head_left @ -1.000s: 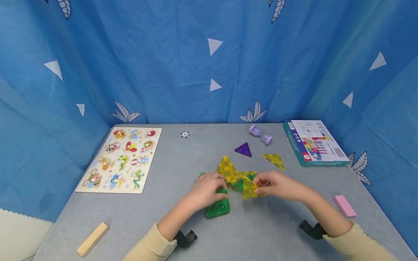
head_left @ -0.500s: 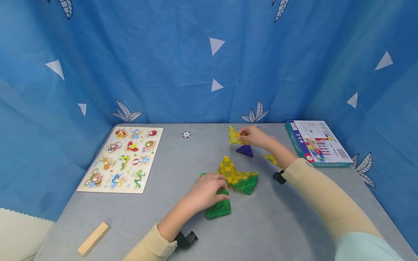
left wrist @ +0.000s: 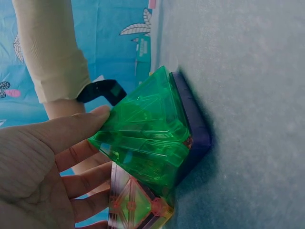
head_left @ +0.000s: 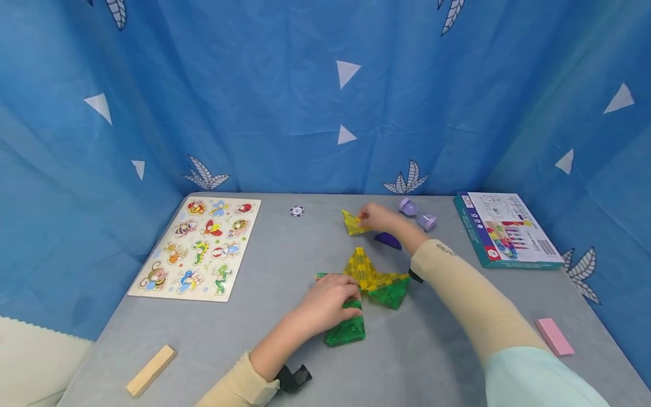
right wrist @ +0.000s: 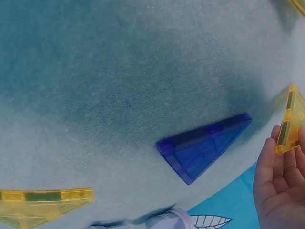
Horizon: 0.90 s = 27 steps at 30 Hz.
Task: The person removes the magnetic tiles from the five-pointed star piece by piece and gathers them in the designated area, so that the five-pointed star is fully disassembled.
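My left hand [head_left: 325, 302] grips a stack of green magnetic tiles [head_left: 347, 330] at the table's middle. In the left wrist view, the thumb presses the green tile [left wrist: 147, 119], and a dark purple piece [left wrist: 193, 114] shows along its table side. Joined beside it are yellow triangle tiles [head_left: 360, 268], two of them standing out like points, and another green tile [head_left: 390, 294]. Farther back, my right hand [head_left: 378, 217] pinches a loose yellow triangle tile [head_left: 353, 224] between thumb and fingers. A purple triangle tile [right wrist: 205, 148] lies just under that wrist.
A purple sand timer [head_left: 418, 215] and a boxed set [head_left: 511, 229] stand at the back right. Left lie an insect puzzle board [head_left: 203, 249], a poker chip [head_left: 297, 211] and a wooden block [head_left: 151, 370]. A pink block [head_left: 554, 336] is at the right.
My right hand has carried the yellow triangle tile from beside the joined tiles to the back of the table, then a little left and lower. The left hand has kept its grip.
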Available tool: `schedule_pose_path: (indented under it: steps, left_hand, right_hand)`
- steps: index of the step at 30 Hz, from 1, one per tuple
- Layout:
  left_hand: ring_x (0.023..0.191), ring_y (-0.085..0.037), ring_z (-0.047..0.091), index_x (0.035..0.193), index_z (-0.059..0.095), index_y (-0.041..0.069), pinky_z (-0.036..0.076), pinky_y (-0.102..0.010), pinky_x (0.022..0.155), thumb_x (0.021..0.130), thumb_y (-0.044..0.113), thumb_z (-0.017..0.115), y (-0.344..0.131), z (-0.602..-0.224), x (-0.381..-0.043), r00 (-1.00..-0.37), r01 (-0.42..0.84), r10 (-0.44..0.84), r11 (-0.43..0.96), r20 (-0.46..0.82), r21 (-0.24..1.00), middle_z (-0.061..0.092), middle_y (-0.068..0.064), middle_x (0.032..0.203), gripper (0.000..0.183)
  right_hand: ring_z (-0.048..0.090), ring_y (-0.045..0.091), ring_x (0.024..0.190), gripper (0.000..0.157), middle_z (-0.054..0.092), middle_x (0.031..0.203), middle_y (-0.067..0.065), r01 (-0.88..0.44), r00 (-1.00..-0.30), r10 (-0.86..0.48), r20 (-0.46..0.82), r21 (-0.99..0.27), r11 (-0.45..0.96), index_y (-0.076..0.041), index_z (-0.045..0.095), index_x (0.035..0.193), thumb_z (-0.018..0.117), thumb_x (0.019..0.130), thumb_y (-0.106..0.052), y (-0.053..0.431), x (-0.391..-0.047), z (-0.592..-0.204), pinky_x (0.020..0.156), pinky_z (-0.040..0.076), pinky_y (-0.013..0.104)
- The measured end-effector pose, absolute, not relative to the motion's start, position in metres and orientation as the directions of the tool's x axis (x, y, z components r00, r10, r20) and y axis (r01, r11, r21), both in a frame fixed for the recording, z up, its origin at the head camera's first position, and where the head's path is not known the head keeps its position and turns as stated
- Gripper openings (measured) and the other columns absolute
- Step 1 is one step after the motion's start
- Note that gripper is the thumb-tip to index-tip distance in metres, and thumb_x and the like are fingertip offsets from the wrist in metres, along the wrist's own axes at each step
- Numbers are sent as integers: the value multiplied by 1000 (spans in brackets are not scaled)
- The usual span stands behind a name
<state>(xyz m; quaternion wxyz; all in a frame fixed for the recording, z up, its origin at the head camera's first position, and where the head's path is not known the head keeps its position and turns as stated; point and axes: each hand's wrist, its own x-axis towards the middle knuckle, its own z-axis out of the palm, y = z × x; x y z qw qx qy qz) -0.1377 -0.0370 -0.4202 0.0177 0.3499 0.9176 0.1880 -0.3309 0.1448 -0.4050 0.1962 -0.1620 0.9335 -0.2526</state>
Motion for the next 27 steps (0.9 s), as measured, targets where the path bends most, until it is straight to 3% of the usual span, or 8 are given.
schedule_pose_path:
  steps: [7, 17, 23, 27]
  left_hand:
    - [106, -14, 55, 93, 67, 22, 38, -36, 99, 82, 37, 71, -36, -421, -137, -759, 630, 645, 691, 89, 355, 60, 6, 113, 19]
    - [108, -15, 54, 93, 67, 22, 37, -37, 100, 81, 37, 71, -36, -423, -137, -765, 620, 639, 696, 81, 362, 60, 5, 116, 19]
    - [108, -16, 56, 91, 69, 21, 38, -40, 99, 80, 36, 73, -37, -425, -138, -759, 626, 644, 682, 95, 378, 61, 3, 116, 19]
    - [105, -15, 57, 90, 70, 20, 39, -41, 99, 79, 37, 73, -40, -423, -143, -747, 638, 658, 665, 100, 387, 62, 1, 118, 21]
  right_hand:
    - [55, 28, 102, 29, 59, 114, 19, -184, -889, -370, -270, -530, 828, 2, 60, 118, 58, 92, -10, 149, -334, -411, 86, 47, 40]
    - [56, 30, 107, 40, 60, 117, 19, -201, -895, -387, -222, -574, 794, 1, 50, 131, 57, 93, -10, 165, -327, -402, 89, 47, 42]
    - [57, 30, 104, 39, 60, 116, 20, -299, -885, -455, -99, -629, 718, -2, 53, 129, 59, 92, -13, 177, -285, -380, 87, 49, 42]
    - [61, 21, 93, 33, 65, 106, 11, -332, -869, -493, -41, -692, 641, -7, 60, 123, 61, 91, -17, 186, -235, -371, 79, 52, 34]
